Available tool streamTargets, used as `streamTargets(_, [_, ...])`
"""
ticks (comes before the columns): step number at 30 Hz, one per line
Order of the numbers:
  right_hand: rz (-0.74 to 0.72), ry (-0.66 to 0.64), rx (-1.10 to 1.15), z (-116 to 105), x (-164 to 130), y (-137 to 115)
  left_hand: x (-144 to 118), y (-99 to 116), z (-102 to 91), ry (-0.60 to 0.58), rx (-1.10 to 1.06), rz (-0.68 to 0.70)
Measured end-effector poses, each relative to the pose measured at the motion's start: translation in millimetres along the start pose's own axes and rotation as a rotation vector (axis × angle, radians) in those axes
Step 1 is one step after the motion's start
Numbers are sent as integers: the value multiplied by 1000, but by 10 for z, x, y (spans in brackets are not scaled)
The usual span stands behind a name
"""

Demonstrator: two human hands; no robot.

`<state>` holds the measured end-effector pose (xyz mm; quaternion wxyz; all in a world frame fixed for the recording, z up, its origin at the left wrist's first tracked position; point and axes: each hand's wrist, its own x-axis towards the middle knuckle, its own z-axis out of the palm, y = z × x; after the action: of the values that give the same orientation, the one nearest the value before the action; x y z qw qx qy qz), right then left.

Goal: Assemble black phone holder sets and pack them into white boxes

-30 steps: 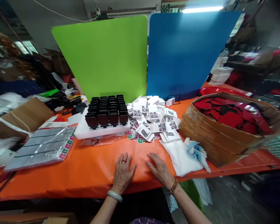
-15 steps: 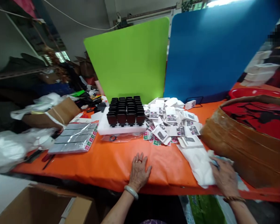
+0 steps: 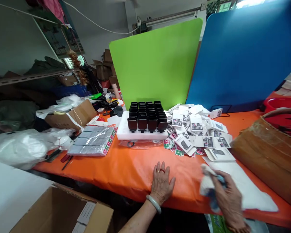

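My left hand (image 3: pixel 162 183) lies flat on the orange table cover (image 3: pixel 135 168), its fingers stretched out and holding nothing. A white and blue cloth (image 3: pixel 208 184), blurred by motion, is bunched in my right hand (image 3: pixel 229 197), at the near edge of the table. Just right of that hand lies a flat white sheet or bag (image 3: pixel 252 189). Beyond my hands is a heap of small white printed boxes (image 3: pixel 196 124), with printed cards (image 3: pixel 179 151) under its front edge. Rows of black pieces (image 3: pixel 147 118) stand on a white foam block (image 3: pixel 123 131).
A brown container (image 3: pixel 264 152) stands at the right. On the left are a clear-wrapped grey pack (image 3: pixel 89 142), a screwdriver (image 3: pixel 67 161) and plastic bags (image 3: pixel 16 149). Green (image 3: pixel 155 64) and blue (image 3: pixel 242 58) panels rise behind. An open carton (image 3: pixel 50 210) sits below, front left.
My right hand has moved left with the cloth, from the right side of the white sheet to its left side. The view has turned left; my left hand stays flat on the table.
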<state>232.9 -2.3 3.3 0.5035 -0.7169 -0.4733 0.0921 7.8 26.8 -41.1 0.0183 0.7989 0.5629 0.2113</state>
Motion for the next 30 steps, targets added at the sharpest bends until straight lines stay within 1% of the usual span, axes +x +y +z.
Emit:
streamTargets(1, [33,-73,29,121,-43,-107,-3,-6,6,4,-8,-1])
streamTargets(3, [51,-151,57,319,-94,-231,-19,-17,26,17,-24,5])
streamTargets(4, [45,-174,55,386,-102,-262,-30,-21,39,26,-31,9])
streamTargets(6, [15,-185,21,453,-86,-303,-56,-27,72,47,-44,9])
streamTargets(8, [-47,-138,-26,446,-34,-349,-77,-31,103,67,-57,1])
streamTargets(9, [-101,-100,-45,426,0,-375,-85,-34,116,73,-64,-3])
streamTargets(12, [-317,66,-105,362,107,-399,-94,-42,142,72,-81,-10])
streamTargets(14, [-450,108,-164,366,139,-313,-95,-48,154,69,-88,-16])
streamTargets(15, [-506,86,-202,390,130,-234,-95,-50,160,71,-90,-18])
streamTargets(18, [-654,-101,-326,527,-9,73,-93,-51,170,87,-90,-16])
streamTargets(19, [-687,-135,-369,579,-82,168,-93,-49,171,90,-90,-17])
streamTargets(21, [-684,-131,-448,663,-228,304,-94,-44,167,86,-91,-22])
streamTargets(23, [-656,-109,-482,702,-332,357,-97,-40,159,72,-92,-28])
streamTargets(26, [-631,-106,-472,698,-380,339,-103,-38,153,54,-88,-33])
streamTargets(30, [-629,-102,-451,676,-360,308,-108,-43,154,48,-86,-44])
